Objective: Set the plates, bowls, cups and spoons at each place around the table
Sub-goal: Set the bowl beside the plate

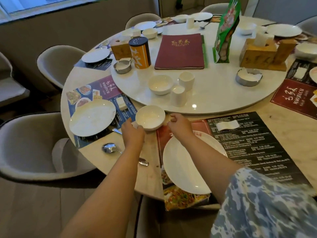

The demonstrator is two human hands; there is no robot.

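Head view shows the person's left hand (pixel 133 128) cupped against the near-left side of a white bowl (pixel 150 117), its fingers pressed to the wall; whether it grips or only steadies the bowl cannot be told. The right hand (pixel 180 124) hovers just right of the bowl, fingers loosely curled and thumb near forefinger, holding nothing and apart from the rim. The bowl sits on the table (pixel 151 170) edge between two place mats, just short of the turntable (pixel 214 93). It looks like glazed ceramic: stiff, smooth, likely slippery and breakable, moderately light. A sound hold would probably be at the rim with thumb inside and fingers under the wall, or cupped from both sides. Plates in view: six, one near (pixel 187 165) under the right forearm, one left (pixel 92 117), one further left (pixel 95 55), and three at far places. Bowls: six, the one at hand, one on the turntable (pixel 160 84), and others at the far and right places. Cups: two plain white ones (pixel 186 80) (pixel 178 96) stand touching or nearly so beside the turntable bowl, and at least one more stands far off. Spoons: two lie on the near-left table edge (pixel 109 148) (pixel 143 162), partly hidden by the left forearm; a third utensil shows by the left plate. The near place seems to lack bowl, cup and spoon.
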